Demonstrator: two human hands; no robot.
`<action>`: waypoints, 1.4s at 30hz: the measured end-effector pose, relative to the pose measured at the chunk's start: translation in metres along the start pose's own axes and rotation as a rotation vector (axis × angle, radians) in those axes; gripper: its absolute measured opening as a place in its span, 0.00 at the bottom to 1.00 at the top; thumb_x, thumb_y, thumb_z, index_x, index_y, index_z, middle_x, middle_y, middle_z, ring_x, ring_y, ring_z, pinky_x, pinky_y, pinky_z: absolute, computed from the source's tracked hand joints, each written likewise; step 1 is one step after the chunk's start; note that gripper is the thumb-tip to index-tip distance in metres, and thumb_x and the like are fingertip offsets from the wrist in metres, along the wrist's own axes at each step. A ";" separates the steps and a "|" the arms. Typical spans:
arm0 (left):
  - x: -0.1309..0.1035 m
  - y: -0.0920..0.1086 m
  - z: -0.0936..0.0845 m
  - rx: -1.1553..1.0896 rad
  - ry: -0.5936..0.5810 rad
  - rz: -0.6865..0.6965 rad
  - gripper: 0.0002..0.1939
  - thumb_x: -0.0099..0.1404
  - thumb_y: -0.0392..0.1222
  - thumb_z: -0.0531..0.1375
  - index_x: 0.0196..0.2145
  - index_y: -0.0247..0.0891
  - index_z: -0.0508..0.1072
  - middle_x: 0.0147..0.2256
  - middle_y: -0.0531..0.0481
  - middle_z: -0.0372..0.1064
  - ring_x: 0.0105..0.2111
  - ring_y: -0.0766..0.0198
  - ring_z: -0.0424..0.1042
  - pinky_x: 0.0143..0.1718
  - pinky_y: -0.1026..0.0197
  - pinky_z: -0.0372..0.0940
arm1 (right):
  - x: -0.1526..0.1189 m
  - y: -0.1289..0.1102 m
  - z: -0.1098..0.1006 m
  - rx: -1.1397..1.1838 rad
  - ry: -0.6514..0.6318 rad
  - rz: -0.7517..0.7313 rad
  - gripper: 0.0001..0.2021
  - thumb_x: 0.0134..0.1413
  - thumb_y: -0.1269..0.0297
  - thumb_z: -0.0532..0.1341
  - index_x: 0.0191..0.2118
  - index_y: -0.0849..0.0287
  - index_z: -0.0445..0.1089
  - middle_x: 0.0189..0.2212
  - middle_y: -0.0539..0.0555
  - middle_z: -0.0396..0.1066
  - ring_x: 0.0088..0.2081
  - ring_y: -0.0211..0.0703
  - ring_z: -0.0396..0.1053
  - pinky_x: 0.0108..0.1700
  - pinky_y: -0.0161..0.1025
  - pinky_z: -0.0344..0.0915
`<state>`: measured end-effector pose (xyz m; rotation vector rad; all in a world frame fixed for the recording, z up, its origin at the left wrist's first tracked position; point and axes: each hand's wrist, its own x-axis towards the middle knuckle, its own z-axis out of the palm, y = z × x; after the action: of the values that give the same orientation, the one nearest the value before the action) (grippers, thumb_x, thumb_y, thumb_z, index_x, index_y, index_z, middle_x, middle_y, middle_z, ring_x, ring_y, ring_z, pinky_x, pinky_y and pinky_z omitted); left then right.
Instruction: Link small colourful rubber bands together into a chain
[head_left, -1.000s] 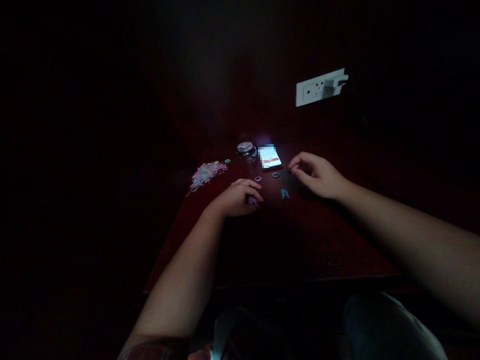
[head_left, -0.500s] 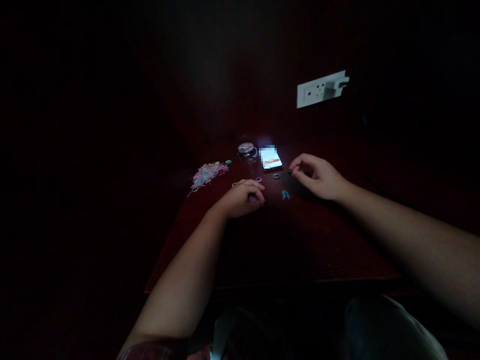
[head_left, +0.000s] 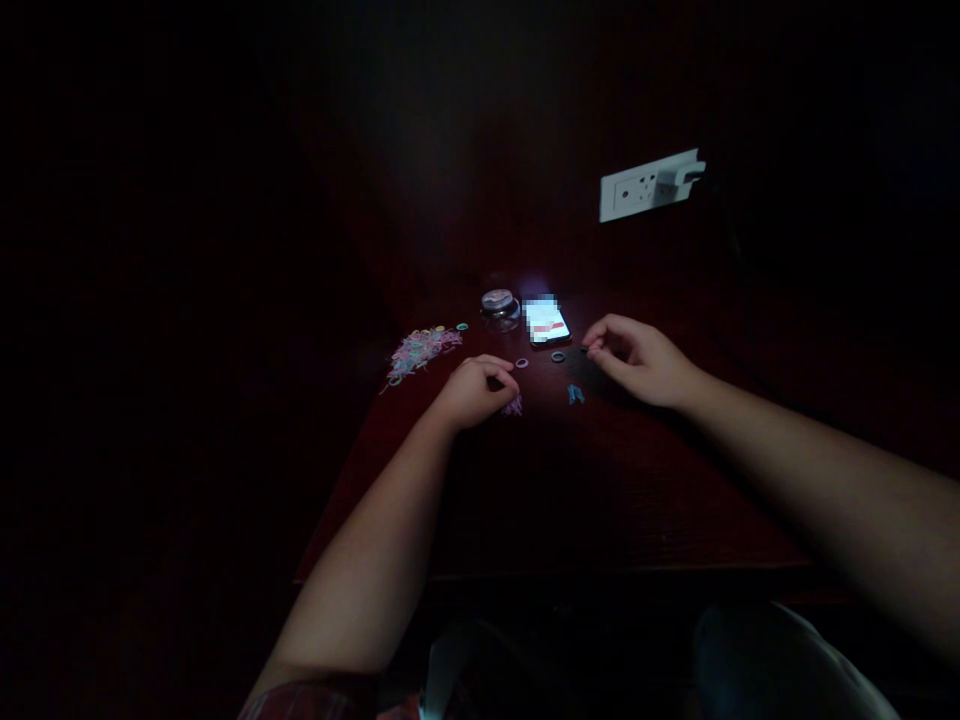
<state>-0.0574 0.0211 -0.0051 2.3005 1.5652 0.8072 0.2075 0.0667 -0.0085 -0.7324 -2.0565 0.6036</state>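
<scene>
My left hand (head_left: pixel 480 390) is low over the dark red table, thumb and index finger curled together in a pinch. Whatever the tips hold, if anything, is too small to make out. Just below them lies a small clump of purple rubber bands (head_left: pixel 512 406), and a single purple rubber band (head_left: pixel 522 363) lies beyond the fingertips. My right hand (head_left: pixel 637 360) pinches at the right of the phone, with a small dark bit at its fingertips that I cannot identify. Nearest to it are a grey rubber band (head_left: pixel 557 357) and a few blue rubber bands (head_left: pixel 576 394).
A mixed heap of pastel rubber bands (head_left: pixel 424 352) spreads at the table's left. A clear lidded jar (head_left: pixel 500 311) stands behind, beside a lit phone (head_left: pixel 547 322). On the wall is a white socket plate (head_left: pixel 634 192) with a plug in it. The surroundings are very dark.
My left hand has drawn slightly back to the left, uncovering more of the purple clump. My right hand keeps its pinch in nearly the same place. The whole view has shifted slightly.
</scene>
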 end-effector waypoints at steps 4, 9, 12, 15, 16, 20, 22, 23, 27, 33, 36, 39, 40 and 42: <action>-0.001 -0.002 0.000 0.035 0.000 -0.054 0.04 0.56 0.42 0.63 0.28 0.43 0.79 0.47 0.50 0.72 0.49 0.57 0.69 0.55 0.52 0.60 | -0.001 0.000 0.000 0.004 -0.005 0.005 0.06 0.55 0.63 0.59 0.38 0.58 0.66 0.28 0.51 0.64 0.26 0.38 0.60 0.25 0.36 0.56; -0.001 -0.003 0.000 0.067 -0.009 -0.099 0.04 0.54 0.43 0.65 0.28 0.44 0.79 0.47 0.51 0.71 0.50 0.55 0.68 0.56 0.50 0.59 | -0.001 0.001 -0.001 0.006 -0.002 0.001 0.06 0.55 0.62 0.59 0.38 0.58 0.66 0.30 0.52 0.65 0.28 0.39 0.62 0.27 0.37 0.58; -0.001 -0.004 -0.003 0.087 -0.011 -0.096 0.05 0.55 0.45 0.64 0.29 0.44 0.79 0.47 0.51 0.71 0.51 0.55 0.67 0.56 0.50 0.59 | -0.001 0.003 -0.001 0.015 -0.002 -0.011 0.06 0.55 0.62 0.59 0.38 0.57 0.67 0.31 0.53 0.66 0.29 0.40 0.63 0.29 0.38 0.59; -0.002 -0.007 -0.007 0.112 0.012 -0.087 0.05 0.56 0.44 0.63 0.31 0.45 0.79 0.47 0.51 0.71 0.51 0.56 0.67 0.57 0.50 0.59 | -0.001 0.003 0.000 0.016 0.000 -0.013 0.07 0.55 0.62 0.59 0.38 0.58 0.67 0.31 0.53 0.67 0.29 0.40 0.63 0.29 0.38 0.60; -0.002 -0.008 -0.009 0.123 0.023 -0.084 0.05 0.56 0.43 0.63 0.32 0.44 0.79 0.47 0.50 0.71 0.51 0.56 0.67 0.57 0.50 0.58 | -0.001 0.003 0.000 0.013 -0.004 -0.011 0.07 0.55 0.62 0.59 0.38 0.58 0.67 0.30 0.53 0.67 0.29 0.40 0.63 0.29 0.38 0.60; -0.004 -0.008 -0.014 0.164 -0.002 -0.045 0.08 0.56 0.39 0.61 0.35 0.44 0.78 0.47 0.50 0.71 0.50 0.56 0.67 0.56 0.50 0.58 | -0.001 0.000 -0.001 -0.029 -0.018 -0.009 0.06 0.55 0.62 0.58 0.35 0.59 0.68 0.28 0.52 0.67 0.28 0.40 0.63 0.30 0.38 0.60; -0.006 -0.004 -0.015 0.174 -0.052 0.011 0.09 0.56 0.40 0.62 0.37 0.44 0.77 0.47 0.50 0.70 0.50 0.56 0.67 0.56 0.50 0.58 | 0.000 0.000 -0.002 -0.055 -0.017 -0.011 0.06 0.55 0.62 0.58 0.34 0.59 0.68 0.28 0.53 0.68 0.28 0.40 0.63 0.30 0.38 0.60; -0.008 -0.002 -0.015 0.178 -0.081 0.040 0.11 0.55 0.42 0.63 0.38 0.45 0.76 0.47 0.50 0.70 0.50 0.56 0.67 0.56 0.50 0.58 | 0.000 0.000 -0.003 -0.066 -0.015 -0.011 0.06 0.55 0.62 0.58 0.34 0.59 0.68 0.28 0.53 0.68 0.28 0.40 0.63 0.30 0.38 0.60; -0.010 0.005 -0.012 0.182 -0.173 0.051 0.23 0.49 0.52 0.67 0.44 0.46 0.74 0.48 0.48 0.69 0.50 0.54 0.67 0.52 0.52 0.61 | 0.000 0.002 -0.003 -0.079 0.001 -0.002 0.07 0.56 0.61 0.58 0.34 0.59 0.68 0.28 0.53 0.68 0.28 0.40 0.63 0.29 0.38 0.59; -0.007 0.007 -0.005 0.182 -0.203 0.034 0.23 0.48 0.51 0.68 0.43 0.45 0.75 0.45 0.48 0.72 0.47 0.53 0.69 0.49 0.54 0.63 | 0.000 0.001 -0.003 -0.048 -0.003 0.006 0.06 0.55 0.61 0.58 0.33 0.59 0.68 0.27 0.53 0.67 0.28 0.40 0.63 0.28 0.38 0.59; -0.006 0.008 -0.004 0.191 -0.218 0.038 0.20 0.50 0.49 0.67 0.42 0.45 0.75 0.43 0.48 0.73 0.46 0.54 0.69 0.49 0.55 0.63 | 0.001 0.001 -0.003 -0.044 0.002 0.000 0.06 0.55 0.62 0.59 0.33 0.59 0.68 0.27 0.52 0.67 0.27 0.39 0.62 0.29 0.38 0.60; -0.006 0.008 -0.004 0.192 -0.220 0.039 0.16 0.53 0.46 0.65 0.41 0.44 0.76 0.42 0.49 0.73 0.44 0.56 0.70 0.47 0.56 0.64 | 0.001 0.001 -0.003 -0.037 0.013 -0.004 0.06 0.55 0.61 0.59 0.33 0.59 0.68 0.27 0.52 0.67 0.27 0.39 0.62 0.30 0.38 0.60; -0.006 0.008 -0.004 0.188 -0.221 0.042 0.16 0.53 0.45 0.64 0.41 0.44 0.76 0.41 0.49 0.73 0.43 0.57 0.70 0.46 0.57 0.64 | 0.001 0.001 -0.003 -0.031 0.013 -0.003 0.06 0.55 0.61 0.59 0.33 0.59 0.68 0.27 0.52 0.67 0.27 0.40 0.62 0.30 0.38 0.60; -0.006 0.007 -0.004 0.178 -0.220 0.049 0.15 0.53 0.45 0.64 0.41 0.44 0.76 0.41 0.49 0.73 0.41 0.58 0.71 0.45 0.57 0.65 | 0.000 0.001 -0.003 -0.016 0.007 0.000 0.07 0.55 0.61 0.59 0.33 0.58 0.68 0.27 0.52 0.67 0.28 0.40 0.62 0.30 0.38 0.60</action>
<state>-0.0559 0.0126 -0.0007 2.4615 1.5429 0.4218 0.2099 0.0677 -0.0078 -0.7426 -2.0576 0.5843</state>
